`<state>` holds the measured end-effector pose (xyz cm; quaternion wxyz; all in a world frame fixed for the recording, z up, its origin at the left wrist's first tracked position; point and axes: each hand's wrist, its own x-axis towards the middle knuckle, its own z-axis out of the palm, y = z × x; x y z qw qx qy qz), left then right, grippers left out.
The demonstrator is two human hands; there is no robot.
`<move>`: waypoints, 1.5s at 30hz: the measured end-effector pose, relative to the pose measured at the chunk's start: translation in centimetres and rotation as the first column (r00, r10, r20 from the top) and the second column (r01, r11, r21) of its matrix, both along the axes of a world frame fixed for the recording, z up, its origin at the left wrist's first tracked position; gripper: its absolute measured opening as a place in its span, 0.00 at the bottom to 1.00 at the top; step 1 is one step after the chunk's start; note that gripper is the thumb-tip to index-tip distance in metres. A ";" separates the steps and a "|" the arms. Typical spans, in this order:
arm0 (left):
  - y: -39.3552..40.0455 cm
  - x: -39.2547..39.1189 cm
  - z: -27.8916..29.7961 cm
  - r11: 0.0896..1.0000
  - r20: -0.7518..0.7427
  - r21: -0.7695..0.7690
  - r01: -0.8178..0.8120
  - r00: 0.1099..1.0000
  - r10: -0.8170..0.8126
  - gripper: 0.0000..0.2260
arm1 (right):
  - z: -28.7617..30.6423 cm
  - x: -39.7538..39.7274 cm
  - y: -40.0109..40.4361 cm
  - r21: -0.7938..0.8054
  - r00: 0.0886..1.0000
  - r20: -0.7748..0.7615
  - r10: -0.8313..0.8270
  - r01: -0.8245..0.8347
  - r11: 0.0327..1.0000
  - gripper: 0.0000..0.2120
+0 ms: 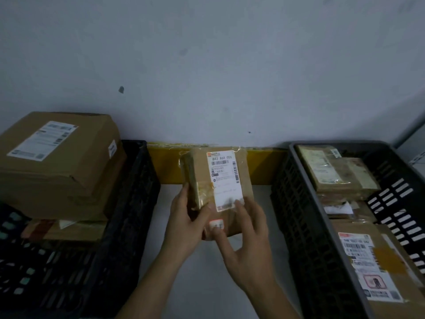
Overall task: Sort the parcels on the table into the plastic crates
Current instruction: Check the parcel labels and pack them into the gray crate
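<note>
A pale table (202, 284) carries everything here, its bare top showing as a strip down the middle. On its left side stands a black plastic crate (128, 226) with slotted walls, filled with cardboard boxes that rise above its rim. On the right side stands a grey plastic crate (322, 226), also slotted, with parcels inside. Along the table's far edge, against the wall, runs a yellow strip (264, 166) between the two crates.

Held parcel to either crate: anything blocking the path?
Nothing visible blocks it. Both hands, left hand and right hand, hold the parcel up between the crates. The black crate carries a tall box stack; the grey crate still shows gaps.
</note>
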<state>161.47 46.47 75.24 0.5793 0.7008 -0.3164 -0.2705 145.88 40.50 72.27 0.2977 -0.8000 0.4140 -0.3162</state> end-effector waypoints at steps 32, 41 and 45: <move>-6.2 -12.7 6.0 0.882 -0.092 -0.092 0.462 0.878 -0.470 0.16 | 13.4 -21.0 -5.5 0.419 0.975 0.162 -0.151 0.071 0.905 0.18; -11.3 -22.2 2.8 0.889 0.423 0.349 0.297 0.796 -0.432 0.35 | 14.0 -35.4 -14.0 0.264 0.980 -0.019 -0.197 0.195 0.945 0.17; -12.8 -26.5 0.1 0.845 0.527 0.507 0.167 0.716 -0.458 0.35 | 12.0 -40.7 -18.9 0.222 0.973 -0.183 -0.143 0.182 0.958 0.22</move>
